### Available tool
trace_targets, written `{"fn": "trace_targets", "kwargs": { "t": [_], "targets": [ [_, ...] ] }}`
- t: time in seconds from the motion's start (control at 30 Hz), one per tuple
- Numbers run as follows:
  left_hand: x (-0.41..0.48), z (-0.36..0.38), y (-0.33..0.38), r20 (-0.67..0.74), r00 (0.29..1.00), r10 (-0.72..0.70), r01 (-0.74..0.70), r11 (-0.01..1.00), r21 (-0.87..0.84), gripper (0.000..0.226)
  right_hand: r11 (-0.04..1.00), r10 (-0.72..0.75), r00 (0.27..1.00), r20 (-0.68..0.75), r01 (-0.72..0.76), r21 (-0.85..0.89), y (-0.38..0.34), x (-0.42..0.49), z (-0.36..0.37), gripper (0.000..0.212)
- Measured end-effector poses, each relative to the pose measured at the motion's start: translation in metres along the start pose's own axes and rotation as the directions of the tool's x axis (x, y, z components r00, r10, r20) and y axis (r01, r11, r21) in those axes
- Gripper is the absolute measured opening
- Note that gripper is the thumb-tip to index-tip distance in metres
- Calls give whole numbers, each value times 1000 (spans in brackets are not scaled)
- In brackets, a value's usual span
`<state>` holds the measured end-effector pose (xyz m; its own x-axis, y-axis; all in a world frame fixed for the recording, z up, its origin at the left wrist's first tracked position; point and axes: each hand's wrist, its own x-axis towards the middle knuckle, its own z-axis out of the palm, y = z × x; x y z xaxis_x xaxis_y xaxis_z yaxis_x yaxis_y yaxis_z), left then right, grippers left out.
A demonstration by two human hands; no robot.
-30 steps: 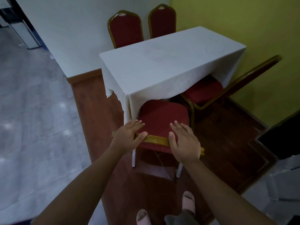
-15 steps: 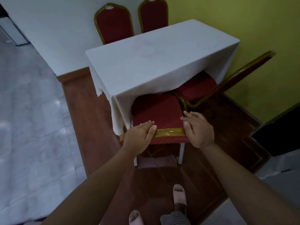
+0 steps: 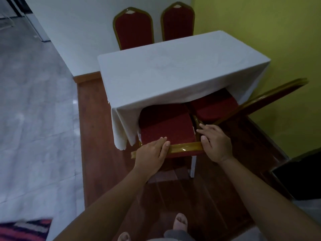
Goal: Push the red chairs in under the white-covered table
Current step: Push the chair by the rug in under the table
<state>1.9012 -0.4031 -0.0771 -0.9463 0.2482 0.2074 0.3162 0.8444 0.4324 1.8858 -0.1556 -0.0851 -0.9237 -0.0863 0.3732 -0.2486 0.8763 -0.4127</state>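
A white-covered table (image 3: 173, 72) stands ahead. The near red chair (image 3: 166, 126) with a gold frame sits partly under the tablecloth's edge. My left hand (image 3: 151, 153) lies over the left end of its gold top rail. At the rail's right corner is my right hand (image 3: 215, 141), thumb on the rail and fingers along the side. A second red chair (image 3: 213, 108) stands angled to the right, its seat partly under the cloth and its back (image 3: 271, 96) sticking out. Two more red chairs (image 3: 133, 28) (image 3: 177, 21) stand at the table's far side.
A yellow wall (image 3: 260, 23) closes the right side and a white wall (image 3: 78, 32) the back. The table stands on brown wooden flooring (image 3: 93, 119), with grey tiles (image 3: 34, 101) to the left. A dark object (image 3: 304, 176) is at right, a striped rug (image 3: 22, 230) at bottom left.
The near chair has slid forward, further under the tablecloth. My right hand moved from the middle of the rail to its right corner. My left hand stayed on the left end.
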Motion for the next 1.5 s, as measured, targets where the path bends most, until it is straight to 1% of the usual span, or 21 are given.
{"fn": "trace_targets", "kwargs": {
  "t": [0.17,0.3,0.33,0.4,0.47,0.5,0.63,0.77,0.97,1.13,1.2,1.27,1.37,1.5],
  "targets": [
    [11,12,25,10,999,-32,32,999,4,61,999,-33,999,13,33,11,29,16,-12,49],
    [27,17,25,60,997,-38,39,999,-21,61,999,-11,999,44,10,33,39,28,-16,50],
    [30,18,23,74,996,-47,51,998,-49,62,999,10,999,44,-12,46,40,27,-15,50],
    [34,20,19,106,992,-71,81,993,-88,67,990,117,993,16,-118,83,38,22,-12,50],
    [38,20,14,145,985,-90,102,991,-84,71,966,226,974,-25,-221,132,27,17,-5,49],
    [41,20,12,155,983,-95,108,991,-76,73,962,242,969,-46,-233,143,19,16,-1,49],
    [41,22,11,112,989,-100,106,993,-55,77,967,239,964,-120,-225,117,9,21,8,50],
    [41,29,12,56,987,-148,149,989,-16,85,988,141,983,-115,-133,74,21,26,10,50],
    [58,40,26,51,980,-191,190,982,18,92,995,86,992,-91,-80,60,48,45,4,51],
    [77,51,42,63,975,-214,213,977,20,85,998,52,997,-57,-49,43,77,66,-2,52],
    [86,55,48,65,975,-213,212,977,17,77,998,46,998,-37,-45,39,88,76,-4,53],
    [96,60,52,71,976,-206,205,979,21,72,999,44,999,-11,-43,32,98,88,-6,54],
    [112,67,61,72,979,-190,189,982,22,71,999,51,998,27,-51,18,112,102,-10,56],
    [123,74,62,48,987,-155,153,987,47,67,999,39,999,37,-40,26,122,109,-11,56]
  ]
}}
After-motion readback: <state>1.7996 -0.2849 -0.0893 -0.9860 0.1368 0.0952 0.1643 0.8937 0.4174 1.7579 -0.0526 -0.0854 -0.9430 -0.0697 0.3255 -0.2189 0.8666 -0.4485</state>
